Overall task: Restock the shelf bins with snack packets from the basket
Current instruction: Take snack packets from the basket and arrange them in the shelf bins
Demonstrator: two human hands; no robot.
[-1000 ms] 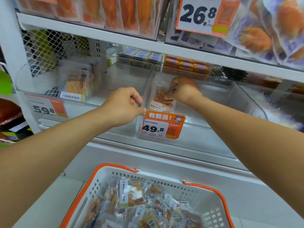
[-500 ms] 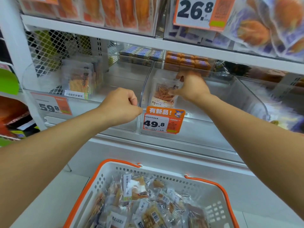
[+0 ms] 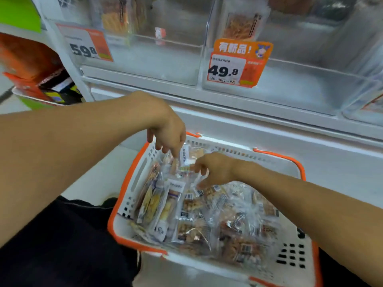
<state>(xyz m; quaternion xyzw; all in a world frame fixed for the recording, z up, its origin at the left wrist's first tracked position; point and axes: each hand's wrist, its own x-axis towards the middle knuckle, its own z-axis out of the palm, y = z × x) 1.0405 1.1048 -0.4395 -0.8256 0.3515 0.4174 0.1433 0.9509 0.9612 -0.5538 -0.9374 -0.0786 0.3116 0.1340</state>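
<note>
Orange-and-white price tag reading 49.8 (image 3: pixel 238 64) is fixed to the front of the middle clear compartment; a second orange-and-white price tag reading 59.8 (image 3: pixel 87 44) sits to its left, partly blurred. At far left, a bright green panel (image 3: pixel 19 14) stands above a stack of orange and black printed cartons (image 3: pixel 39 79) on a lower side display. Black fabric of the person's clothing (image 3: pixel 68 241) fills the lower left, over a pale tiled floor (image 3: pixel 89 183).
</note>
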